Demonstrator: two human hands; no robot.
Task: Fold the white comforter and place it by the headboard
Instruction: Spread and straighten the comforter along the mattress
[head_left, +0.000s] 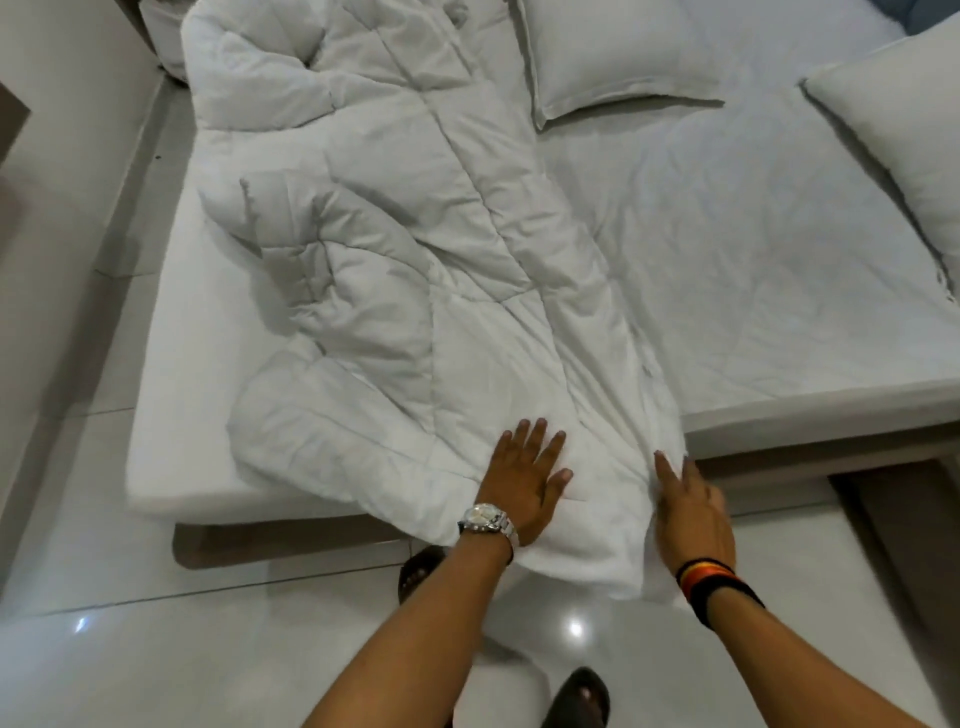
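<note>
The white quilted comforter lies rumpled in a long strip along the left part of the bed, from the far end down to the near edge, where its end hangs over toward the floor. My left hand, with a wristwatch, presses flat on the comforter's near end, fingers spread. My right hand, with a dark wristband, rests against the right side of that hanging end, fingers extended; whether it grips the cloth is unclear.
The bed's white sheet is bare on the right side. Two white pillows lie at the far end and the right edge. Glossy tiled floor surrounds the bed, with my sandalled feet below.
</note>
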